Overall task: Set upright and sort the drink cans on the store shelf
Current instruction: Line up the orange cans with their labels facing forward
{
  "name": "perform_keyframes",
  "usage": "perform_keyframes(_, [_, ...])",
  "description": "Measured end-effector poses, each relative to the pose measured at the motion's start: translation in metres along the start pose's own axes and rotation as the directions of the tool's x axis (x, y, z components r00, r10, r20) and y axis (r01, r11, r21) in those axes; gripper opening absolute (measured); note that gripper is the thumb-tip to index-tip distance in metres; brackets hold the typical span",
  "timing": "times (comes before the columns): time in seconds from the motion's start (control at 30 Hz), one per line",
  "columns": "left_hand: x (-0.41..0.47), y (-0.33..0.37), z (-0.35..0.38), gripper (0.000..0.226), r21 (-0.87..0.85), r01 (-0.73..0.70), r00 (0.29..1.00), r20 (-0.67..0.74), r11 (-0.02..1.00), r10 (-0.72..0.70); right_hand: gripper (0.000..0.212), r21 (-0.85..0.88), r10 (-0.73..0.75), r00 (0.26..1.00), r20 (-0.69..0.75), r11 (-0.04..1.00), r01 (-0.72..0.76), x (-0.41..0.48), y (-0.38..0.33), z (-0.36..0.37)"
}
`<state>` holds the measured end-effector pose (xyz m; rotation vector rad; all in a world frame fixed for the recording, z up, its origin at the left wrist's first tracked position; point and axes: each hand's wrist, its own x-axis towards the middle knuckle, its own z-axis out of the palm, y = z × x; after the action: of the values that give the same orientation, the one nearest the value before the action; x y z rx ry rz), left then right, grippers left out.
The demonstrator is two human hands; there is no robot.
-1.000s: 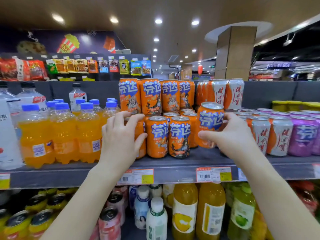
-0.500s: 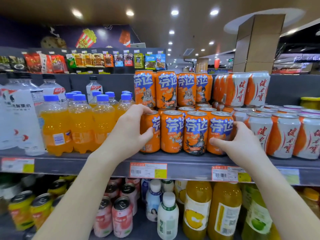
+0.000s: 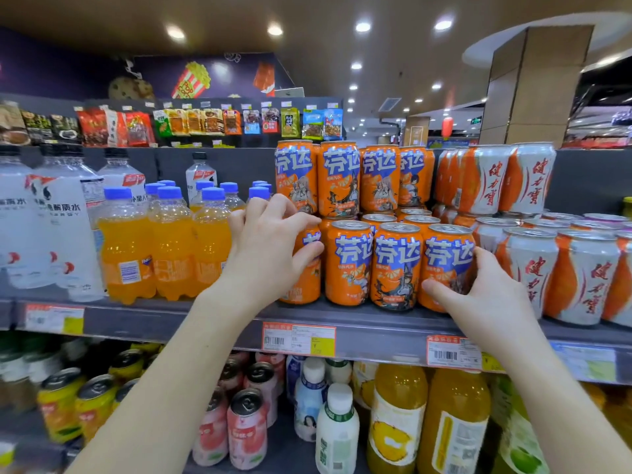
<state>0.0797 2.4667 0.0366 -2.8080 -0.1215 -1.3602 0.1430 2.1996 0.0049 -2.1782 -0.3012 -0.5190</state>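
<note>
Four upright orange soda cans point(image 3: 396, 265) sit btwn the hands on the shelf point(image 3: 205, 314), left hand point(image 3: 270, 248) gripping one end can point(image 3: 307, 285), right hand point(image 3: 485, 295) gripping the opposite end can point(image 3: 444, 261); uneven squeezing could topple the stacked cans point(image 3: 337, 179) just above the fingers.

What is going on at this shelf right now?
A person is straightening the front row of four orange cans on the shelf. The left hand grips the leftmost can, the right hand grips the rightmost can. All four stand upright, with orange soda bottles to their left and white-and-orange cans to their right.
</note>
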Motion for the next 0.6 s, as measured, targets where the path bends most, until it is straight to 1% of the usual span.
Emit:
perform_keyframes(0.07, [0.003,-0.006,-0.006,0.038,-0.080,-0.036,0.997,0.060,0.996,0.041,0.064,-0.008,-0.014,1.000,0.010,1.000,0.014,-0.001,0.002,-0.001])
perform_keyframes(0.13, [0.003,-0.013,-0.011,0.036,-0.222,-0.068,0.990,0.109,0.973,0.094,0.061,-0.015,-0.027,1.000,0.015,1.000,0.027,-0.001,0.004,-0.002])
perform_keyframes(0.2, [0.002,-0.016,-0.013,0.035,-0.341,-0.072,0.982,0.138,0.937,0.125,0.056,-0.030,-0.043,0.999,0.009,0.999,0.044,-0.003,0.006,-0.002])
perform_keyframes(0.23, [0.002,-0.017,-0.014,0.035,-0.366,-0.069,0.981,0.143,0.928,0.130,0.055,-0.040,-0.050,0.999,0.005,0.998,0.050,-0.003,0.006,-0.002])
perform_keyframes(0.37, [0.004,-0.016,-0.017,0.033,-0.380,-0.043,0.975,0.186,0.924,0.122,0.052,-0.057,-0.070,0.998,0.008,0.996,0.070,-0.001,0.007,-0.003])
perform_keyframes(0.5, [0.008,-0.016,-0.023,0.031,-0.357,-0.009,0.963,0.249,0.934,0.104,0.056,-0.102,-0.085,0.996,-0.016,0.991,0.083,-0.001,0.007,0.000])
perform_keyframes(0.6, [0.010,-0.009,-0.023,0.029,-0.317,-0.025,0.973,0.210,0.948,0.096,0.052,-0.108,-0.105,0.994,-0.022,0.989,0.102,0.000,0.010,0.001])
